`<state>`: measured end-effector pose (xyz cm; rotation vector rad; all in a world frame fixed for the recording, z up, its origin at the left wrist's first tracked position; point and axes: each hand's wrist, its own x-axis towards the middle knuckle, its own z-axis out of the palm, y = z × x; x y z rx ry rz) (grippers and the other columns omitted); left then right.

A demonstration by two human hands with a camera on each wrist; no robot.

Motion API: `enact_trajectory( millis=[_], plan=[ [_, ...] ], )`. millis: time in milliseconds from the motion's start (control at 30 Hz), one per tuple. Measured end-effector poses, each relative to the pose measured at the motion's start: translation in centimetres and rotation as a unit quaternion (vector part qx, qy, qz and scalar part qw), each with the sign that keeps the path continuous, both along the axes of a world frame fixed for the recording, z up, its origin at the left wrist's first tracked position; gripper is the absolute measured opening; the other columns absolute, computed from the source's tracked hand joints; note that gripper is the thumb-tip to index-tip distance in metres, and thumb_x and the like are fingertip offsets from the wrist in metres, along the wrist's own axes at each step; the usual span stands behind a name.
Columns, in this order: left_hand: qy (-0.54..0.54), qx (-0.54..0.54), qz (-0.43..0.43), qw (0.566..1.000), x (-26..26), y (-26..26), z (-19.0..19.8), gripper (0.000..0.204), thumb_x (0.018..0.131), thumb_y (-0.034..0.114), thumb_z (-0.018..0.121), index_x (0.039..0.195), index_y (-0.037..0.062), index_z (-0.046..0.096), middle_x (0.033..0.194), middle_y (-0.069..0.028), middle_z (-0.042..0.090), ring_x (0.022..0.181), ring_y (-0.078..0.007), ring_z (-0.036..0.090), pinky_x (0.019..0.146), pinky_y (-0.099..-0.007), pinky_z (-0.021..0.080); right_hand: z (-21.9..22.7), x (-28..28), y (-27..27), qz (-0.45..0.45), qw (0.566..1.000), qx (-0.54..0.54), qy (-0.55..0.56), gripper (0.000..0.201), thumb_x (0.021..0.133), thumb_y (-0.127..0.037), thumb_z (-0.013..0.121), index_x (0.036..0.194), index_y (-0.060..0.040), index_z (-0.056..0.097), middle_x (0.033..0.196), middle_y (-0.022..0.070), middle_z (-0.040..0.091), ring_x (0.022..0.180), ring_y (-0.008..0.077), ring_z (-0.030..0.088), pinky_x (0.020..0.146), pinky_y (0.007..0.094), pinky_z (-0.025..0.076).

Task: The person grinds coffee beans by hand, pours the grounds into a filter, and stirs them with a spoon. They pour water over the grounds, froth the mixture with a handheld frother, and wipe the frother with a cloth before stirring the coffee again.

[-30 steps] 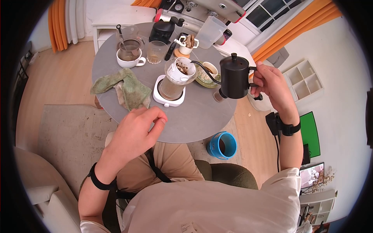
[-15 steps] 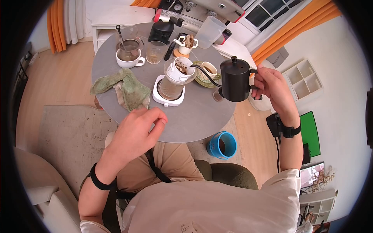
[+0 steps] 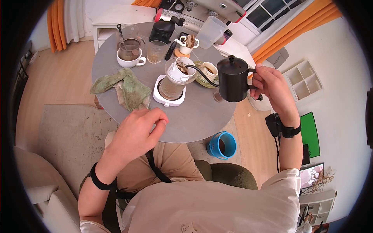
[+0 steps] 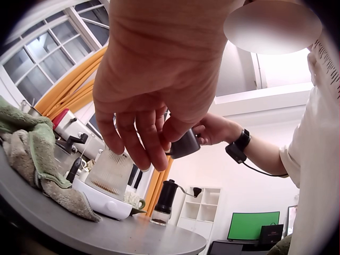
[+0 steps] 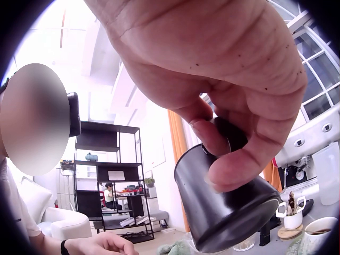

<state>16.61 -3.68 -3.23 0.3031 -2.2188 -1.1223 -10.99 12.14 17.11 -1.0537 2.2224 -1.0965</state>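
My right hand (image 3: 272,85) grips the handle of a black gooseneck kettle (image 3: 232,79), held up over the right side of the round table. The kettle's spout tip is over the white dripper (image 3: 182,77), which has dark coffee grounds inside. Under the dripper, a clear ribbed carafe (image 3: 170,89) stands on a white base (image 3: 168,102). At the table's front edge my left hand (image 3: 138,130) hovers with loosely curled fingers and holds nothing. A green and beige cloth (image 3: 134,93) lies just beyond it.
A white cup (image 3: 126,62) with a strainer, a glass (image 3: 157,52) and a patterned cup (image 3: 210,69) on a saucer stand around the carafe. Right of it is a hand grinder (image 4: 166,197). A blue bucket (image 3: 213,149) sits on the floor beside the table.
The kettle in my right hand has shifted slightly to the left, bringing its spout tip further over the dripper. My left hand has stayed almost still.
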Motion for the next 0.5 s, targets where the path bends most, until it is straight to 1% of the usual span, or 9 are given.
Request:
enact_trajectory(
  millis=[500],
  plan=[
    [-0.009,-0.004,0.0,1.0,0.07,0.14,0.16,0.006,0.097,0.011,0.066,0.097,0.0054,0.068,0.073,-0.015,0.066,0.071,-0.0367,0.066,0.076,-0.0461,0.052,0.23,-0.15,-0.94,0.018,1.0,0.006,0.008,0.046,0.112,-0.042,0.051,0.077,-0.0117,0.052,0.07,-0.0023,0.05,0.064,0.0136,0.063,0.062,0.0282,0.05]
  ],
)
